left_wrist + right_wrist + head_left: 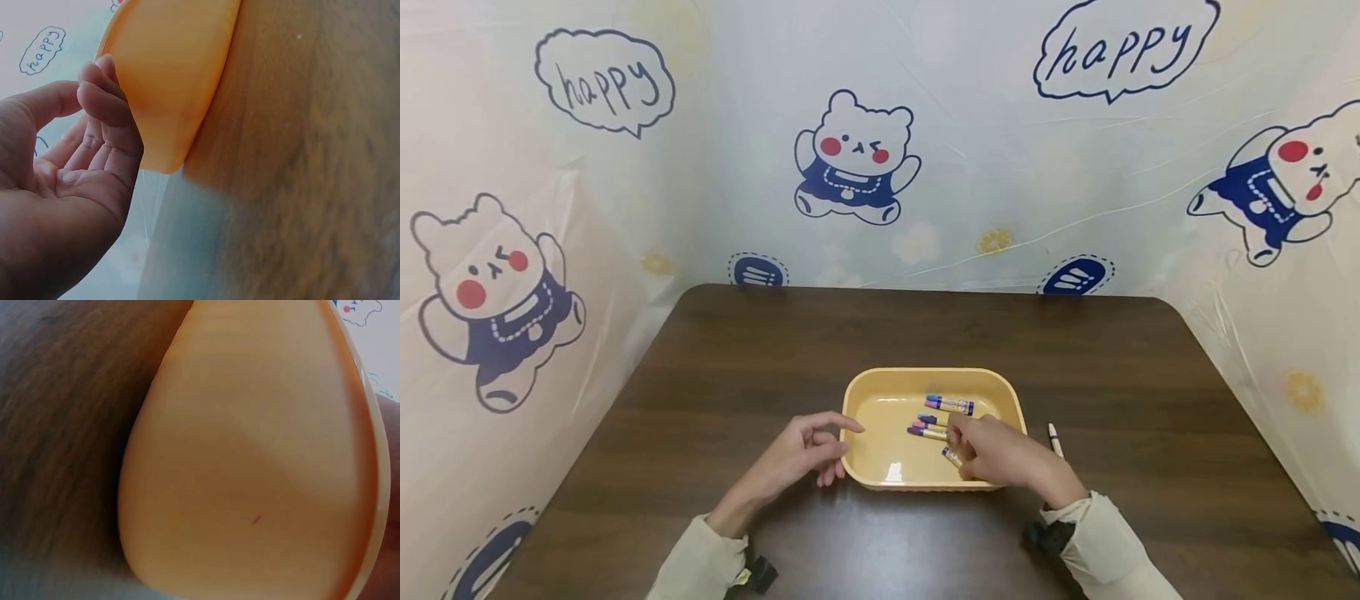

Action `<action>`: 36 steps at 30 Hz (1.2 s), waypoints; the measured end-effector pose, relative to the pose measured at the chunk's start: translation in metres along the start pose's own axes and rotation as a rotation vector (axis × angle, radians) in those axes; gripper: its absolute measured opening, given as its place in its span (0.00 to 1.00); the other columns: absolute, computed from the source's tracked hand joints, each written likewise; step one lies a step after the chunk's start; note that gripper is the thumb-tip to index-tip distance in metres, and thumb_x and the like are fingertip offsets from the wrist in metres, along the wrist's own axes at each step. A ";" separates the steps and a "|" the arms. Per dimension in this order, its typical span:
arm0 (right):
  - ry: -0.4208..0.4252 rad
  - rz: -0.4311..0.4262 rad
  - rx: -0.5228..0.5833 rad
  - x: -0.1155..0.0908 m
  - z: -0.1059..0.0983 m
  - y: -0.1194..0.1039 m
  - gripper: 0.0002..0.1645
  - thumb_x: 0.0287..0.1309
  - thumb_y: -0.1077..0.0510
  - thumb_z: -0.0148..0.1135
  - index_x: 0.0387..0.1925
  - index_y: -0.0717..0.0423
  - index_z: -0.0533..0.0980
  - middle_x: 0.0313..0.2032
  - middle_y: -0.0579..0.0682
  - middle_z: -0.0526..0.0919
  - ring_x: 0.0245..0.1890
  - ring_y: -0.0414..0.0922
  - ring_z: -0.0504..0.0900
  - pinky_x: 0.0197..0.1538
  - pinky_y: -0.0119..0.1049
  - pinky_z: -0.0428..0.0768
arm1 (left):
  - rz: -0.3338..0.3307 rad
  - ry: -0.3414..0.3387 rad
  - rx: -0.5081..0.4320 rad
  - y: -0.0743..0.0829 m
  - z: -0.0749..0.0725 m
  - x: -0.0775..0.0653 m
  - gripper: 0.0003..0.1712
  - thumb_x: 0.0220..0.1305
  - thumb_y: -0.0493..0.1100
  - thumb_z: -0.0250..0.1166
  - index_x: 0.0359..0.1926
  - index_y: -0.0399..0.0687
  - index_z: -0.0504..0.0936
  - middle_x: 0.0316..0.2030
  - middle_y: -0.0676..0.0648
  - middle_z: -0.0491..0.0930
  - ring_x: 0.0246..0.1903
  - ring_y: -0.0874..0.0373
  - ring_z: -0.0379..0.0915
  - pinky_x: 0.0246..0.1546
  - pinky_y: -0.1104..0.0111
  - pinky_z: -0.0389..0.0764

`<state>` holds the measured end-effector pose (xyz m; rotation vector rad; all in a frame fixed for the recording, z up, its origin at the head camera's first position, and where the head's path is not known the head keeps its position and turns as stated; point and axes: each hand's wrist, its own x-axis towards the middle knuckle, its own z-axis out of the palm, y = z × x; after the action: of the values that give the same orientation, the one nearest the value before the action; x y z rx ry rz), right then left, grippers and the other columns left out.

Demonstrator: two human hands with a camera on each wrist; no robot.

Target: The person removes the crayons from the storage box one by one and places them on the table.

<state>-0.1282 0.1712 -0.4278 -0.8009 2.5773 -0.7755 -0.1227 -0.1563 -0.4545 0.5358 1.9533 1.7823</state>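
A yellow plastic tray (880, 467) stands on the table. Inside it, several crayons lie to the right of centre, among them a blue-and-pink-tipped pair (951, 406) at the back. My right hand (996, 450) reaches over the tray's right side, its fingers bent down among the crayons. A short crayon (952, 456) shows beside those fingers; whether they grip it is hidden. My left hand (805, 450) is at the tray's left rim, index finger reaching over the edge and thumb close to the outside. The right wrist view shows mainly the tray's outer wall (250, 456).
One pale crayon (1055, 439) lies on the brown table (775, 342), right of the tray and close to the right forearm. Printed cloth (970, 167) with bears hangs behind the table and at both sides.
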 end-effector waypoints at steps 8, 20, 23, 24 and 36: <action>0.032 -0.102 -0.040 0.001 -0.005 0.004 0.14 0.56 0.73 0.57 0.35 0.55 0.83 0.22 0.42 0.79 0.20 0.33 0.71 0.25 0.29 0.72 | 0.015 -0.009 -0.001 -0.001 -0.001 0.000 0.17 0.70 0.32 0.59 0.58 0.30 0.75 0.24 0.37 0.82 0.18 0.58 0.75 0.19 0.69 0.79; 0.193 -0.056 -0.129 0.002 -0.012 0.000 0.12 0.51 0.70 0.66 0.33 0.50 0.84 0.22 0.38 0.74 0.23 0.34 0.69 0.25 0.27 0.69 | 0.012 -0.001 0.013 -0.001 -0.003 0.001 0.16 0.70 0.33 0.59 0.57 0.32 0.76 0.25 0.33 0.81 0.18 0.58 0.75 0.20 0.68 0.80; 0.263 -0.041 -0.133 0.004 -0.012 -0.001 0.06 0.54 0.63 0.71 0.33 0.49 0.85 0.24 0.38 0.76 0.25 0.36 0.71 0.26 0.27 0.69 | 0.013 -0.002 0.013 -0.001 -0.003 0.002 0.16 0.70 0.32 0.59 0.57 0.32 0.76 0.25 0.32 0.81 0.18 0.58 0.75 0.20 0.68 0.80; 0.286 -0.041 -0.120 0.004 -0.013 -0.001 0.05 0.54 0.61 0.73 0.34 0.49 0.86 0.25 0.39 0.76 0.26 0.37 0.72 0.26 0.28 0.70 | 0.013 -0.002 0.014 -0.001 -0.003 0.002 0.16 0.70 0.32 0.59 0.57 0.32 0.76 0.25 0.32 0.81 0.18 0.58 0.75 0.20 0.68 0.80; 0.477 -0.012 0.234 0.005 -0.021 -0.005 0.11 0.55 0.62 0.74 0.40 0.57 0.82 0.30 0.42 0.83 0.31 0.39 0.80 0.36 0.34 0.83 | 0.013 -0.007 0.021 0.000 -0.002 0.001 0.17 0.71 0.33 0.59 0.58 0.31 0.75 0.25 0.34 0.81 0.18 0.58 0.75 0.19 0.68 0.80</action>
<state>-0.1394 0.1731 -0.4093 -0.6166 2.8022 -1.3863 -0.1251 -0.1577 -0.4541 0.5630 1.9699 1.7673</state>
